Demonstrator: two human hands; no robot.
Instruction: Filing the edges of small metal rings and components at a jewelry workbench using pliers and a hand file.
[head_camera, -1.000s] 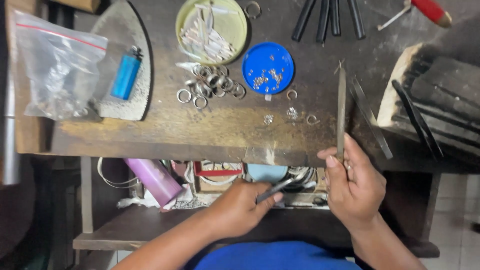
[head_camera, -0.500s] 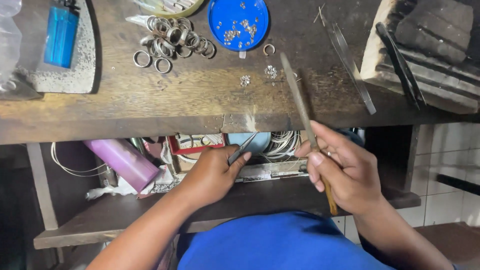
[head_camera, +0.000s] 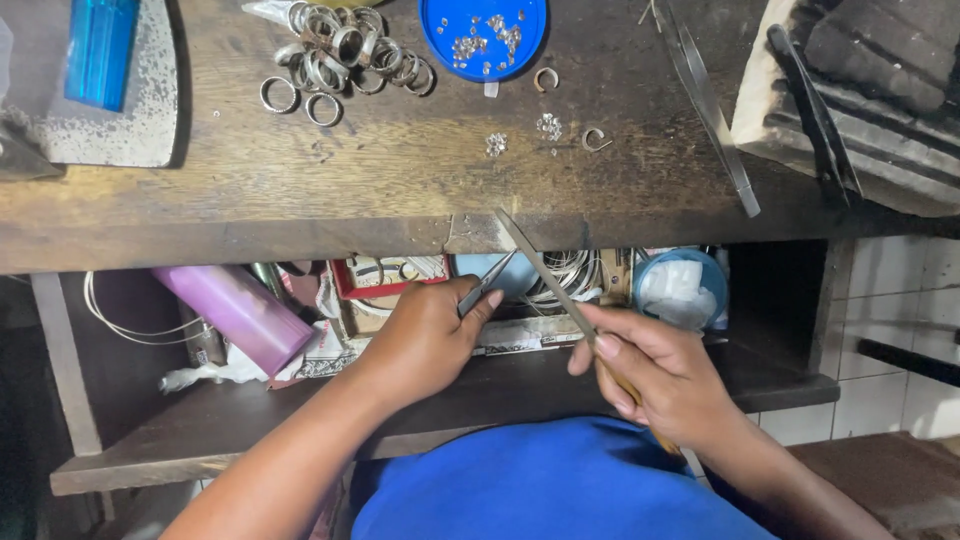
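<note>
Below the counter (head_camera: 300, 215) edge, the left hand (head_camera: 425, 335) pinches tweezers (head_camera: 487, 283) while the right hand (head_camera: 665, 375) grips a slanted file (head_camera: 545, 270).

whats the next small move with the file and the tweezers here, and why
Probably bring the file and the tweezers tips together. The right hand holds the file slanted up toward the bench edge, its tip near the tweezers pinched in the left hand. They look close, but contact can't be made out, and whatever the tips hold is too small to see.
</note>
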